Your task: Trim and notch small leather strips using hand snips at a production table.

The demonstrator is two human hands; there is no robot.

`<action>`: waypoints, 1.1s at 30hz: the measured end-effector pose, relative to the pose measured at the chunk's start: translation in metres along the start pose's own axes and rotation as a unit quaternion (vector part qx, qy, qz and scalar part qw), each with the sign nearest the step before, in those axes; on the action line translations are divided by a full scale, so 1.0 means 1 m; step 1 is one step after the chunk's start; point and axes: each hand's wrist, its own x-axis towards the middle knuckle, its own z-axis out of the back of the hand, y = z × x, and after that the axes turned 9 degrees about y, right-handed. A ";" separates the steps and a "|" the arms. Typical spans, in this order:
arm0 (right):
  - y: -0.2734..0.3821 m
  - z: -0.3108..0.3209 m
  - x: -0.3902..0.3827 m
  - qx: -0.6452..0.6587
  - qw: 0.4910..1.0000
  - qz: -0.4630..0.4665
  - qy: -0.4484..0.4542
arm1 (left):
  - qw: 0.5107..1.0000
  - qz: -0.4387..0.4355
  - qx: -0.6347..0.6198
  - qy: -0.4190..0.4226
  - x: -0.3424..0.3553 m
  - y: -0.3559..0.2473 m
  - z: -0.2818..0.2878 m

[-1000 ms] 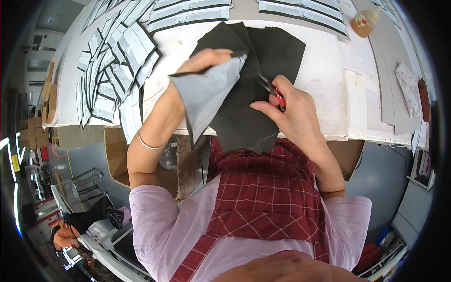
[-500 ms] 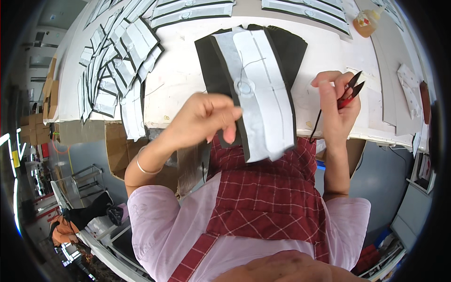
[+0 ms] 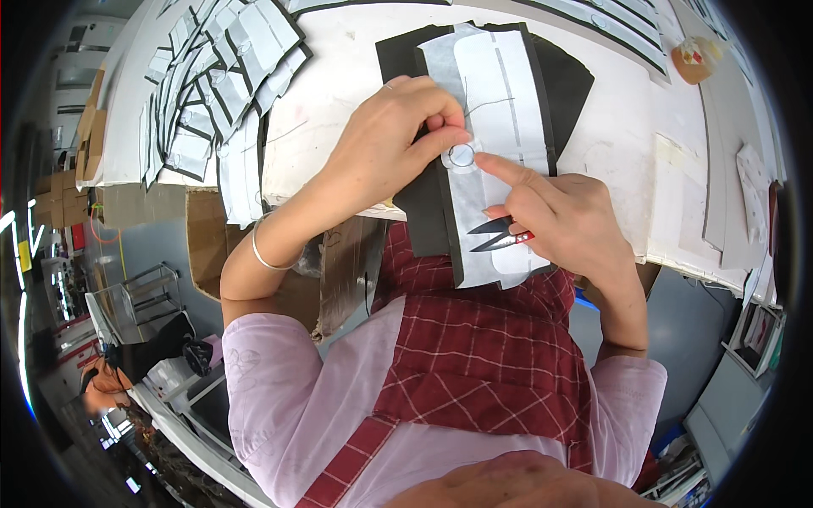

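My left hand (image 3: pixel 394 127) pinches thumb to forefinger, on what I cannot tell; my right hand (image 3: pixel 559 212) closes around red-handled snips (image 3: pixel 508 240), its forefinger at a round disc (image 3: pixel 461 156). The disc lies between both hands, on a pale panel (image 3: pixel 487 76) running lengthwise away from the body. Far right, a clear bottle (image 3: pixel 696 61) holds amber liquid.

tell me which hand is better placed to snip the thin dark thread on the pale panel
Probably the right hand: it holds the red-handled snips, blades apart. The left hand shows no cutting tool; its fingers are close beside the round disc.
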 end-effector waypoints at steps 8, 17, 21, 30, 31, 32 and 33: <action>-0.005 -0.002 -0.001 0.003 1.000 0.005 0.003 | 0.913 0.065 -0.403 0.014 -0.009 0.003 0.012; -0.004 -0.005 0.000 0.007 1.000 0.012 -0.008 | 0.995 -0.079 0.024 -0.056 0.001 0.002 -0.014; -0.004 -0.002 0.000 -0.010 1.000 0.016 0.010 | 0.977 -0.069 -0.189 -0.075 -0.005 0.001 -0.011; -0.003 -0.001 0.001 -0.036 0.998 0.017 0.040 | 0.973 -0.125 0.137 -0.138 -0.018 0.003 0.014; -0.003 0.000 0.001 -0.035 0.998 0.016 0.043 | 0.983 -0.103 0.096 -0.119 -0.019 0.003 0.009; -0.002 0.000 0.001 -0.035 0.998 0.016 0.043 | 0.983 -0.103 0.095 -0.119 -0.017 0.002 0.007; -0.002 0.000 0.001 -0.041 0.998 0.013 0.046 | 0.982 -0.105 0.123 -0.097 -0.015 0.002 0.005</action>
